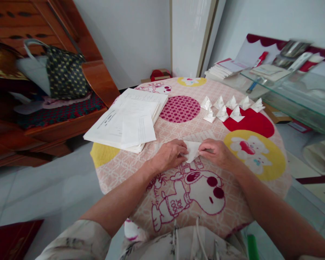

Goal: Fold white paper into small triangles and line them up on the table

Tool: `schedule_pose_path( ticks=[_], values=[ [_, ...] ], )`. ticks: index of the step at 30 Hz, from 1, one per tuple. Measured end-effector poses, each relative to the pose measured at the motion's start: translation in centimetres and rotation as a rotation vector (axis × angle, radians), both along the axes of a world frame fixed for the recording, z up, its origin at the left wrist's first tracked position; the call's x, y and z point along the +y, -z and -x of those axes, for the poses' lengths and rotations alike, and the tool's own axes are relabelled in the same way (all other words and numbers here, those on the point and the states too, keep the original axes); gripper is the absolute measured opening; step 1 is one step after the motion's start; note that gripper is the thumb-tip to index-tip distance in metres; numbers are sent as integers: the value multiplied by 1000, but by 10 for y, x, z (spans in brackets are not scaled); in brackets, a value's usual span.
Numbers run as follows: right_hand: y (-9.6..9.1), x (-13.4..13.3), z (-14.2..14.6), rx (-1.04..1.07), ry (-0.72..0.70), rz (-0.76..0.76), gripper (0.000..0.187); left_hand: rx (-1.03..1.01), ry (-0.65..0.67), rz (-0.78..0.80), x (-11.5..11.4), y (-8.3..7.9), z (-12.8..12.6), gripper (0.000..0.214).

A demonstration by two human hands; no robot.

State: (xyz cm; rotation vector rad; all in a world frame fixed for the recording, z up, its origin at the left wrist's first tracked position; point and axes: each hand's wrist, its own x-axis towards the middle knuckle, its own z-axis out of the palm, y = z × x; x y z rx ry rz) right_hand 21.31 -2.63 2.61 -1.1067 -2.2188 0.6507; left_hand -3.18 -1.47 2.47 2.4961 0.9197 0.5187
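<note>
Near the frame's centre, the left hand [171,155] and right hand [217,152] pinch a paper [191,150] from opposite sides – likely to steady it – with folded shapes [222,114] set apart, upper right.

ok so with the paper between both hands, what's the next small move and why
Probably crease the paper with the fingertips: the left hand and right hand hold its opposite sides, and it looks flatter than the peaked folded pieces beyond.
</note>
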Motion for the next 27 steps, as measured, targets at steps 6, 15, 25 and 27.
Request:
schedule_pose_path(
  ticks=[6, 15, 25, 27],
  values=[
    [-2, 12, 21, -159, 89, 0, 12, -20, 35, -32, -4, 8, 1, 14],
    [11, 9, 30, -108, 128, -112, 19, -95, 117, -76, -10, 10, 7, 19],
    [14, 11, 37, -158, 142, -151, 19, 0, 137, -139, -12, 7, 8, 28],
    [14, 13, 36, -149, 157, -131, 15, 24, 135, -144, -12, 7, 7, 28]
  ],
)
